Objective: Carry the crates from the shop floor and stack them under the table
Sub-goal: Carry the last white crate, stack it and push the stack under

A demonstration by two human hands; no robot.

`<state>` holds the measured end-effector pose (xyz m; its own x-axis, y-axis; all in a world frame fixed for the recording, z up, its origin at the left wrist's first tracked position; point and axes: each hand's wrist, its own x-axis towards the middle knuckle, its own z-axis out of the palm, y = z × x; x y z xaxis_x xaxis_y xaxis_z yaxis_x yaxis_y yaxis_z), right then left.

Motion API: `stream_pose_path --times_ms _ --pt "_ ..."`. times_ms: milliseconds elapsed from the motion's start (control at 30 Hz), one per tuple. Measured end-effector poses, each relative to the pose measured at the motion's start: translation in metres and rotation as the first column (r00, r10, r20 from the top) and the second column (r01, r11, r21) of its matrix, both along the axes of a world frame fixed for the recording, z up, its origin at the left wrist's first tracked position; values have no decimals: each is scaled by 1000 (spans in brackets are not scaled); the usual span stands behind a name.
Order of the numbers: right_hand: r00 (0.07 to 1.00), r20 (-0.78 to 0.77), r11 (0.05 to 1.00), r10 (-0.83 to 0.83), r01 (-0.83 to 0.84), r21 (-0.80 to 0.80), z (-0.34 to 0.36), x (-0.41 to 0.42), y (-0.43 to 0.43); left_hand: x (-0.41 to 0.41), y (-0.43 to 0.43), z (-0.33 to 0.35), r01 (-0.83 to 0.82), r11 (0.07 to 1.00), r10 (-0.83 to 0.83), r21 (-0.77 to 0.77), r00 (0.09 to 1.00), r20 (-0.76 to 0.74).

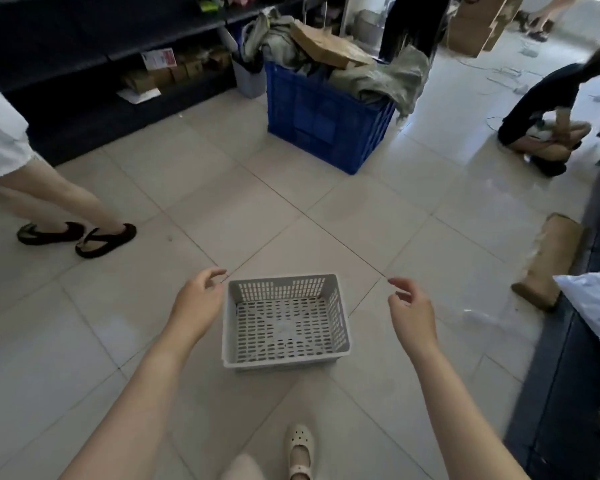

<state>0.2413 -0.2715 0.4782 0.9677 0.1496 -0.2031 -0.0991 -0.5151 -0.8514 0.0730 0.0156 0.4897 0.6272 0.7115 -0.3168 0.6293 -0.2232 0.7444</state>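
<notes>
Reaching: I see my left hand (198, 303) and my right hand (409, 310) out over the tiled floor (222, 202), one on each side of the grey crate (281, 288).
Left hand: the fingers are loosely curled and hold nothing. The fingertips are just beside the crate's far left corner, and I cannot tell whether they touch it.
Right hand: the fingers are loosely curled with thumb and forefinger near each other, and it is empty. It is apart from the crate's right wall.
Crate position: the slotted grey plastic crate sits upright and empty on the floor directly ahead of me, between my hands.
Farther off: a bigger blue crate (326, 119) stands on the floor, heaped with grey-green cloth (378, 77) and a flat cardboard piece (326, 46).
Writing: there is a red-and-white label (158, 58) on a box in the dark shelving (84, 46) at the left. The print is too small for me to read.
People: bare legs in black sandals (104, 240) stand at the left, and a crouching person (548, 109) is at the far right.
Near edge: my cream shoe (300, 448) is just behind the crate.
Right edge: a brown cardboard scrap (548, 261) lies beside a white bag (593, 303).
</notes>
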Motion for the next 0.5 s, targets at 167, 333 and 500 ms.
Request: stream_pose_path --times_ms 167,333,500 --pt "984 -179 995 -4 -14 -101 -111 66 37 56 36 -91 -37 996 25 -85 989 -145" --pt "966 -258 974 25 -81 -210 -221 119 84 105 71 -200 9 998 -27 -68 961 -276" --pt "950 -309 915 45 -163 -370 -322 162 100 145 116 -314 -20 994 -22 -107 925 -380"
